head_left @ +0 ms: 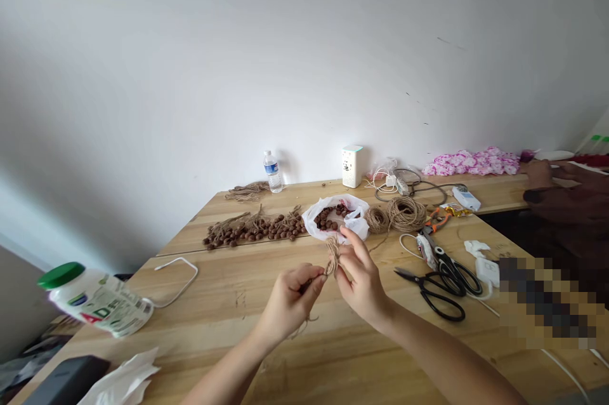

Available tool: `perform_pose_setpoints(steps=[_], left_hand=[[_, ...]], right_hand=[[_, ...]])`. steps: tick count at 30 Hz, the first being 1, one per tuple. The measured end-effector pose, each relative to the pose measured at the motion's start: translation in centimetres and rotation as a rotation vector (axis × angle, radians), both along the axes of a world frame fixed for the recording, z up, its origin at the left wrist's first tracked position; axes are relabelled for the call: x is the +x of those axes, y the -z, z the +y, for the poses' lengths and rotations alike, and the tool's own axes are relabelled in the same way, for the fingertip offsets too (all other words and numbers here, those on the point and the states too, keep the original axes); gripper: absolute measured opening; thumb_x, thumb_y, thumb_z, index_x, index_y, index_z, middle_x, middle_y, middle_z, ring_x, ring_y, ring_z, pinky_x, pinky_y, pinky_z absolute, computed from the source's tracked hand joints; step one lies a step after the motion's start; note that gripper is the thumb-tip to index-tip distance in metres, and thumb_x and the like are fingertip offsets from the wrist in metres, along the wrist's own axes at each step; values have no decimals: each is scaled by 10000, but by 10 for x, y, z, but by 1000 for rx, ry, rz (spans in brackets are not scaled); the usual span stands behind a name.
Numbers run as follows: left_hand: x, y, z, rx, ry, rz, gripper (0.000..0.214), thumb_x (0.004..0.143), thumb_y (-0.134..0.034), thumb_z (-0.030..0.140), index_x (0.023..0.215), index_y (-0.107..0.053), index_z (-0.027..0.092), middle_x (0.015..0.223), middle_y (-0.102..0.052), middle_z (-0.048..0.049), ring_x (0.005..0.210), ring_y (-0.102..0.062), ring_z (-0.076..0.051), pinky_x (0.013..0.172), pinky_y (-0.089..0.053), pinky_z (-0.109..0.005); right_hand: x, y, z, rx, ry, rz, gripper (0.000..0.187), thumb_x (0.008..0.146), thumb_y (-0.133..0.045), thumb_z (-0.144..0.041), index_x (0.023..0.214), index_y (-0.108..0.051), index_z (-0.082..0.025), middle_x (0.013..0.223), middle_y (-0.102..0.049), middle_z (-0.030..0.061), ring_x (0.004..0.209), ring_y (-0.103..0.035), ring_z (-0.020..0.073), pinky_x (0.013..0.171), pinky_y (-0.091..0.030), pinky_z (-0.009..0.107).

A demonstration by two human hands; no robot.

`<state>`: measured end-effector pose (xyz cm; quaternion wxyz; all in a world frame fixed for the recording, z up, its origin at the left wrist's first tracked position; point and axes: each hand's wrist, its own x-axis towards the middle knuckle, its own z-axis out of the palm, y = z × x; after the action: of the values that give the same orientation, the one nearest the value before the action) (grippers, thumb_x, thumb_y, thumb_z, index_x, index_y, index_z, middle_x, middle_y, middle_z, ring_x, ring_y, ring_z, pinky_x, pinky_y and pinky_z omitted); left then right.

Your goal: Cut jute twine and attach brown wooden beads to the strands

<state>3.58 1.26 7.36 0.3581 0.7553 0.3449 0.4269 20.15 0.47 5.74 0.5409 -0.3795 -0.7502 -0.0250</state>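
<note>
My left hand [295, 298] is closed in a pinch on a short bundle of jute twine [332, 254], just above the table. Loose ends trail below its fingers. My right hand [360, 283] grips the looped strands from the other side between thumb and fingers, with the index finger raised. Anything inside the left fist is hidden. Just beyond the hands sits a white plastic bag [311, 219] holding brown round beads [327, 219]. To its left lies a row of similar beads with twine tails [257, 227].
Right of the bag are a large twine coil [406, 213] and a smaller one [377, 219]. Black-handled scissors [445, 311], orange-handled pliers [435, 224] and cables lie at right. A water bottle [273, 173], white box [351, 167] and green-capped bottle [102, 303] stand around. Another person's arm [561, 186] shows far right.
</note>
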Motion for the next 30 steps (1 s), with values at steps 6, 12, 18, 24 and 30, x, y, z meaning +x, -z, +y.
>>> perform_pose_setpoints(steps=[6, 12, 18, 24, 30], left_hand=[[-1, 5, 0, 39, -31, -3, 236, 862, -522, 293, 737, -653, 143, 610, -506, -2, 542, -441, -108, 486, -351, -219], [0, 5, 0, 98, -29, 8, 207, 870, -517, 270, 810, -673, 146, 610, -523, 1, 538, -468, -108, 486, -365, -213], [0, 6, 2, 298, -69, 21, 189, 877, -504, 211, 902, -681, 149, 612, -548, -8, 536, -521, -115, 481, -395, -205], [-1, 12, 5, 619, -152, 105, 160, 867, -519, 120, 993, -618, 129, 669, -537, -12, 550, -519, -100, 498, -399, -188], [-8, 9, 4, 723, -160, 163, 119, 854, -547, 106, 963, -577, 145, 692, -540, -12, 552, -505, -97, 497, -390, -188]], right_hand=[[-4, -1, -4, -16, 94, 66, 142, 818, -496, -83, 731, -553, -180, 1002, -469, 108, 832, -578, 182, 746, -513, 326], [-3, -5, -2, -234, -213, 248, 134, 845, -495, -154, 890, -617, -188, 979, -529, 91, 934, -564, 198, 802, -504, 328], [-1, -5, 4, -426, -375, 374, 138, 848, -557, -286, 856, -649, -183, 898, -608, 71, 823, -593, 182, 711, -505, 296], [-1, -5, 5, -586, -391, 492, 177, 784, -634, -341, 834, -643, -171, 815, -634, 56, 770, -587, 170, 690, -486, 287], [0, -4, 3, -881, -569, 559, 308, 772, -638, -451, 825, -616, -149, 531, -415, -58, 444, -321, 60, 408, -239, 193]])
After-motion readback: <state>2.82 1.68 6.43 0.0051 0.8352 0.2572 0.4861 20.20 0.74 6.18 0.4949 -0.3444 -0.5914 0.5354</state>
